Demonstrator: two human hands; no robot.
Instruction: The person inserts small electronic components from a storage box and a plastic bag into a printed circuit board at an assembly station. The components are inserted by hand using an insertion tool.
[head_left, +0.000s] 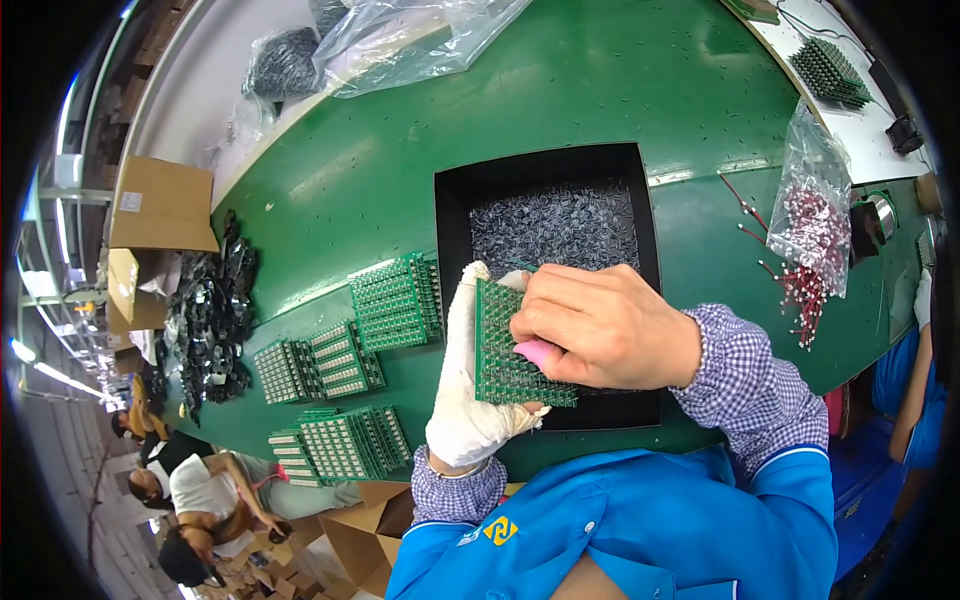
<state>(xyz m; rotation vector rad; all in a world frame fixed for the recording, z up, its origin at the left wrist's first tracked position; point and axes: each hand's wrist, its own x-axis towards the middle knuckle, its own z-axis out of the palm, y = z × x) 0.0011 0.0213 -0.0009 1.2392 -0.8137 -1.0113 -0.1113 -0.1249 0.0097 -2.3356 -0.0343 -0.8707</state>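
My left hand (463,400), in a white glove, grips a green circuit board panel (493,365) by its left and lower edges. Over the panel's face, my right hand (610,325) is closed in a pinch, with a pink cover on one finger. Whatever its fingertips hold is hidden. Panel and hands are above the near part of a black tray (648,225). Many small dark parts with thin leads (555,225) lie loose in that tray. Left of it, stacked green circuit boards (395,305) stand in several groups on the green table.
A clear bag of red wires with white ends (812,235) lies at the right. Plastic bags (420,45) are at the far side. Black glossy pieces (210,320) and a cardboard box (165,205) are at the left. Co-workers (215,490) sit at lower left; another's arm (915,370) shows at right.
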